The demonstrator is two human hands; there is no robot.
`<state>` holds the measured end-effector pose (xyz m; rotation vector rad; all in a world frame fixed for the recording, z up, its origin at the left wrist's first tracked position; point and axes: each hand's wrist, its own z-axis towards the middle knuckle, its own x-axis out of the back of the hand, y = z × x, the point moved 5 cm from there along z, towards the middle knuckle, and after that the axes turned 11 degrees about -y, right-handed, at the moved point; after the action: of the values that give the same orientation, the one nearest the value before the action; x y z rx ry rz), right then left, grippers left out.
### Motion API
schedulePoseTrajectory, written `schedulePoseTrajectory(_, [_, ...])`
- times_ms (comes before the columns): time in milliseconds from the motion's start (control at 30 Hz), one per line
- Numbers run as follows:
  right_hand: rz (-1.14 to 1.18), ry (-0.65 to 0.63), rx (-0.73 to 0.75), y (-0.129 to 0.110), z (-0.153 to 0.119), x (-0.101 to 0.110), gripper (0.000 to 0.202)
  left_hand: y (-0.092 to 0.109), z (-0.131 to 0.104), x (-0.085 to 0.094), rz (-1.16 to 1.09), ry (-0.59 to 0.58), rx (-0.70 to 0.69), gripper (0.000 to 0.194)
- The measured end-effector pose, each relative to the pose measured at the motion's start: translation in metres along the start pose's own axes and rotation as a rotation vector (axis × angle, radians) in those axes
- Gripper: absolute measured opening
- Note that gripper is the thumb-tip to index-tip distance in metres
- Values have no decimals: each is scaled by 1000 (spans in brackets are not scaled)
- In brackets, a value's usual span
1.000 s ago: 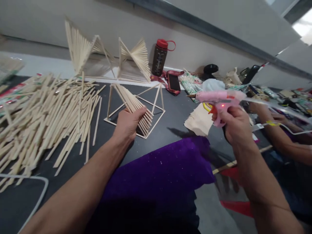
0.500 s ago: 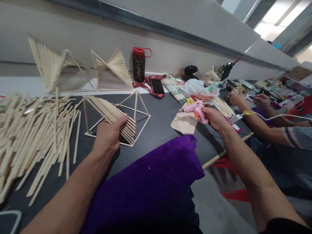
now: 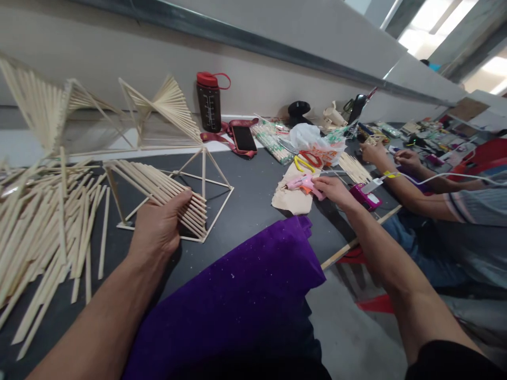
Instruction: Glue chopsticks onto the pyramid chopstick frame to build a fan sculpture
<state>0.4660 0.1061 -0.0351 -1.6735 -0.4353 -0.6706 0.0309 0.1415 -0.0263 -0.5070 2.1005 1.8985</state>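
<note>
My left hand (image 3: 160,221) grips a wooden stick frame (image 3: 174,192), its thumb pressed over a slanted row of sticks. The frame stands on the dark tabletop, with an open triangular end to the right. My right hand (image 3: 331,191) is closed on a pink glue gun (image 3: 301,183), which lies low over a torn piece of cardboard (image 3: 291,203), its nozzle pointing left. Whether the gun rests on the cardboard I cannot tell. Yellow-handled scissors (image 3: 304,164) lie just behind the gun. Left of my left hand spreads a big heap of loose sticks (image 3: 51,232).
Two finished-looking twisted stick structures (image 3: 166,113) stand against the wall. Nearby are a red-capped bottle (image 3: 208,103), a phone (image 3: 243,138) and a plastic bag (image 3: 309,138). Purple cloth (image 3: 237,285) covers my lap at the table edge. At right, a co-worker's hands (image 3: 374,150) hold a small piece.
The glue gun has come down toward the cardboard and now lies lower. My left hand keeps its grip on the stick frame. The view has shifted to the right.
</note>
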Motion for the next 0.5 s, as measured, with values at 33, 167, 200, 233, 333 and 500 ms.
schedulePoseTrajectory(33, [-106,55,75,-2,-4,4,28,1,-1,0,1,13,-4,19])
schedulePoseTrajectory(167, [-304,250,262,-4,-33,12,34,4,-5,-3,10,10,13,15])
schedulePoseTrajectory(200, [-334,271,277,-3,-41,12,35,5,-6,-4,9,2,22,16])
schedulePoseTrajectory(233, [-374,277,293,-3,-48,10,34,6,-6,-5,5,-8,30,16])
schedulePoseTrajectory(333, [-515,226,357,-4,-60,-1,32,6,-6,-6,1,-7,33,16])
schedulePoseTrajectory(500, [-682,200,432,4,-64,-11,31,1,-6,0,4,27,-5,19])
